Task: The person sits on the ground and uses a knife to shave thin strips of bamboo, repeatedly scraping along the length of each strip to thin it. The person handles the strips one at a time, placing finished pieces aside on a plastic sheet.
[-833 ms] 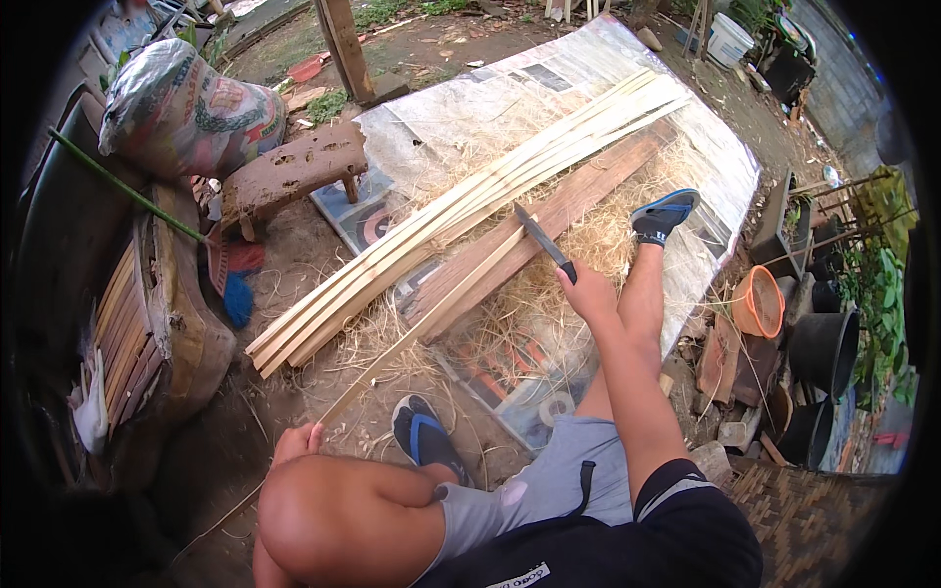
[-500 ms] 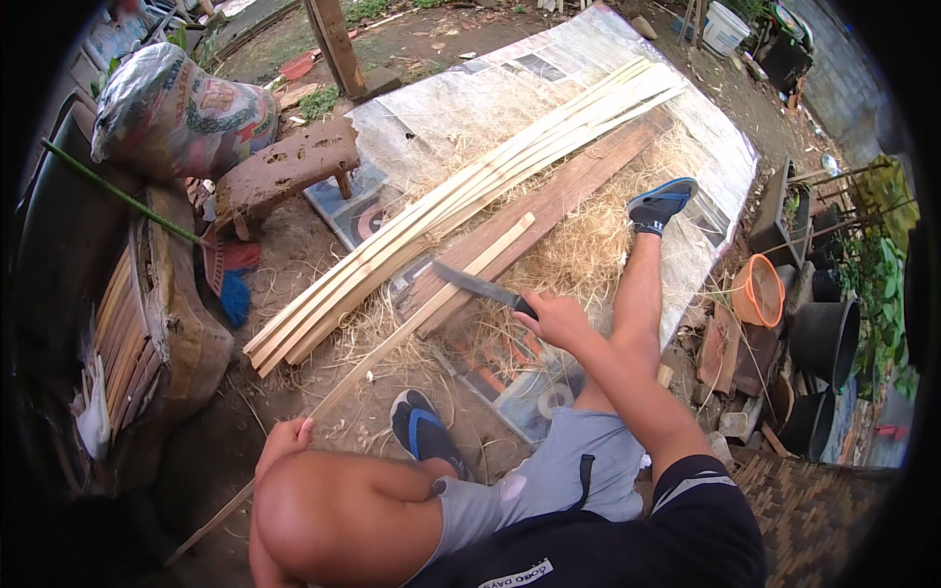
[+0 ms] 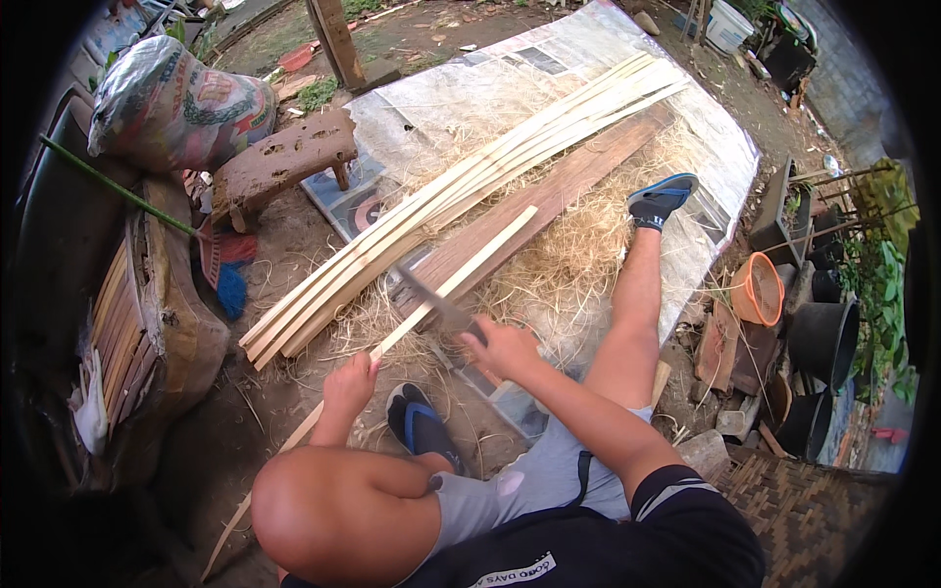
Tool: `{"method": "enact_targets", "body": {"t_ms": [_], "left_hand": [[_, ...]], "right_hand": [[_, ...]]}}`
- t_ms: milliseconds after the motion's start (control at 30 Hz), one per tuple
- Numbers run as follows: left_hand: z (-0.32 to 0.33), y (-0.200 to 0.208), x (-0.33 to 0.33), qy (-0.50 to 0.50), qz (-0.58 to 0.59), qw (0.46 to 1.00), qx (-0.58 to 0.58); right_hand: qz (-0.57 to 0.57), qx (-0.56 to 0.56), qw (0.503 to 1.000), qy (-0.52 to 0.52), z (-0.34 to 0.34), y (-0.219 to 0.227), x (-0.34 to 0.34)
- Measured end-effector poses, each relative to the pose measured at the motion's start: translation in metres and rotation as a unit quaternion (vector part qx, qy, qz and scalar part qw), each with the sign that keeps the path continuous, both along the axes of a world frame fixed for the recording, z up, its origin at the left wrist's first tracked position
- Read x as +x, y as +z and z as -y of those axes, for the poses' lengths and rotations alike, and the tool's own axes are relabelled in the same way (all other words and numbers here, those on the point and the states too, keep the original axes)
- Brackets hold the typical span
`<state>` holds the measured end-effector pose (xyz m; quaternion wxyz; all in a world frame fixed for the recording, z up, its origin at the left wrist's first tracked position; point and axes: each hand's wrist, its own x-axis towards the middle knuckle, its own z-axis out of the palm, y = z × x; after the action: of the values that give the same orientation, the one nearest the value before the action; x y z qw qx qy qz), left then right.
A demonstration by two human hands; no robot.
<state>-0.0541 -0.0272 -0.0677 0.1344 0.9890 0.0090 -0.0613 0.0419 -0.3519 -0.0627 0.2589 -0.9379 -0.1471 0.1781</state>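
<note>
A long, pale bamboo strip (image 3: 472, 263) slants across a brown wooden plank (image 3: 564, 191), its lower end reaching past my left knee. My left hand (image 3: 349, 384) is closed around the strip, short of the plank's near end. In my right hand (image 3: 502, 350) is the dark handle of a knife (image 3: 438, 302). Its blade, a little blurred, lies across the strip near the plank's near end; whether it touches the strip I cannot tell. Beside the plank, to its left, lies a bundle of long pale strips (image 3: 441, 201).
Curly shavings (image 3: 578, 245) cover much of a light printed sheet (image 3: 711, 147). On the left stand a low brown bench (image 3: 284, 162), a stuffed sack (image 3: 181, 108) and a worn seat (image 3: 181, 333). An orange bucket (image 3: 757, 289) and black pots (image 3: 825, 343) are at right. My sandalled feet flank the plank.
My left hand has moved up and right along the strip, closer to the plank. My right hand and the knife have come down and left toward the plank's near end.
</note>
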Motion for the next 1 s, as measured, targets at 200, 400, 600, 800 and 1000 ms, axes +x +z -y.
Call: {"method": "enact_targets", "body": {"t_ms": [200, 400, 600, 800, 1000], "left_hand": [[-0.003, 0.010, 0.015, -0.053, -0.035, 0.998, 0.012], [-0.007, 0.039, 0.010, -0.037, -0.098, 0.994, -0.028], [-0.023, 0.030, -0.008, -0.013, -0.128, 0.988, -0.084], [-0.020, 0.023, 0.009, 0.020, -0.183, 0.966, -0.181], [-0.073, 0.042, -0.026, 0.087, -0.285, 0.931, -0.211]], "right_hand": [[0.066, -0.052, 0.994, 0.070, 0.012, 0.012, -0.010], [0.098, -0.063, 0.988, -0.105, 0.095, -0.004, 0.059], [0.021, -0.046, 0.978, -0.201, 0.112, 0.001, 0.078], [0.036, -0.058, 0.987, 0.147, -0.004, 0.017, -0.013], [-0.010, -0.072, 0.968, -0.239, 0.096, 0.011, 0.095]]}}
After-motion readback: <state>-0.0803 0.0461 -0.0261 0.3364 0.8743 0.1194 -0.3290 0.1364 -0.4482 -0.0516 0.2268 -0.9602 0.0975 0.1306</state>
